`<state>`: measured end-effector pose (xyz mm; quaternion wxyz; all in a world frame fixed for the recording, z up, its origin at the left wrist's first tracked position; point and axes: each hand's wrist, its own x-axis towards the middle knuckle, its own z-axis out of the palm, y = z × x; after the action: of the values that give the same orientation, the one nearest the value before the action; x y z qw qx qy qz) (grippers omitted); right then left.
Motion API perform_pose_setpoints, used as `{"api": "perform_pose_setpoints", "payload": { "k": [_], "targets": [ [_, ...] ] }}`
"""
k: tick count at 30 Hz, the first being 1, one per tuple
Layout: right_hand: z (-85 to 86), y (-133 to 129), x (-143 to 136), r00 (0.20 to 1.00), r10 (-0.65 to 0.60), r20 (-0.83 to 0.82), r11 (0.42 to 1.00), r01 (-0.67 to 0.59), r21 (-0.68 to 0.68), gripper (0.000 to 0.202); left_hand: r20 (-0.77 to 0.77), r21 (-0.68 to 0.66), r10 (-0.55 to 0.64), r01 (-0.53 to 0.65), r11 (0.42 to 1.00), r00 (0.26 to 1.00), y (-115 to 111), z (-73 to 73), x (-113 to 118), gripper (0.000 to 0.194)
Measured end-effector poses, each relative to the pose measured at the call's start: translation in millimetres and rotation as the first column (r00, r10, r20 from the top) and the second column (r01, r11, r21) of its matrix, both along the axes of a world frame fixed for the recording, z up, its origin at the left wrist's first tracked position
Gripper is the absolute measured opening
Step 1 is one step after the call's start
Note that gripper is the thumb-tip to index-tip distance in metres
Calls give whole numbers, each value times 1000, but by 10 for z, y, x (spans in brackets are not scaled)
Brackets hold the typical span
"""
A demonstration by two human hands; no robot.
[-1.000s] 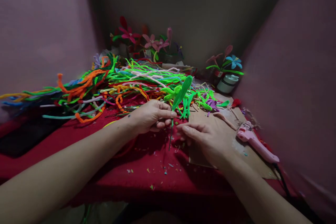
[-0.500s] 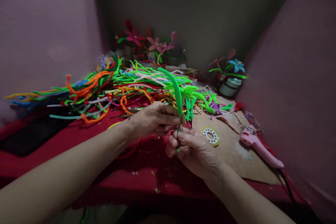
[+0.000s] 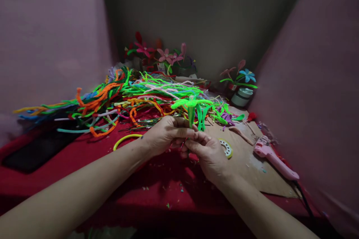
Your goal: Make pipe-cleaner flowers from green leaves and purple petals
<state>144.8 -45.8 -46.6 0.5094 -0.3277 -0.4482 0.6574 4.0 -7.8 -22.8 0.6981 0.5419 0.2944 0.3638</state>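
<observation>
A bright green pipe-cleaner flower (image 3: 191, 105) stands upright at the centre, petals spread on top and its lower end between my fingers. My left hand (image 3: 171, 133) is closed round it just below the petals. Just right of and slightly below that, my right hand (image 3: 206, 153) pinches the lower part; its fingertips touch those of my left hand. The stem's lower end is mostly hidden by the fingers. Behind the flower lies a heap of coloured pipe cleaners (image 3: 165, 86).
A pink glue gun (image 3: 276, 161) and a white-and-yellow tape roll (image 3: 226, 148) lie on cardboard (image 3: 246, 171) at right. A yellow ring (image 3: 123, 140) and black phone (image 3: 30, 151) are at left. Behind stand finished flowers (image 3: 166, 55) and a grey jar (image 3: 241, 97).
The green piece has turned: its long leaf no longer stands up toward the left, and its petals now spread outward on top. The view has shifted slightly.
</observation>
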Motion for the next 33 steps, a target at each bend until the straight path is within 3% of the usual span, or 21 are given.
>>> {"api": "perform_pose_setpoints", "payload": {
  "k": [9, 15, 20, 26, 30, 33],
  "targets": [
    [91, 91, -4, 999, -4, 50, 994, -1, 105, 14, 18, 129, 122, -123, 984, 992, -48, 68, 23, 18],
    [15, 182, -4, 999, 33, -7, 998, -33, 51, 17, 249, -85, 128, -110, 990, 960, 60, 76, -61, 10],
    [-24, 176, 22, 997, 77, -1, 996, -77, 33, 17, 198, -236, 170, -122, 964, 965, 84, 40, -73, 17],
    [-62, 145, 48, 992, 127, 15, 990, -127, 54, 15, 163, -207, 57, -22, 978, 985, 48, 10, -53, 20],
    [-66, 131, 82, 984, 161, 78, 981, -168, 101, 12, 160, -225, 69, -32, 974, 985, 34, -15, -47, 14],
    [-50, 133, 115, 983, 117, 139, 980, -138, 146, 14, 167, -204, 79, -44, 978, 983, 33, -35, -23, 20]
  ]
}}
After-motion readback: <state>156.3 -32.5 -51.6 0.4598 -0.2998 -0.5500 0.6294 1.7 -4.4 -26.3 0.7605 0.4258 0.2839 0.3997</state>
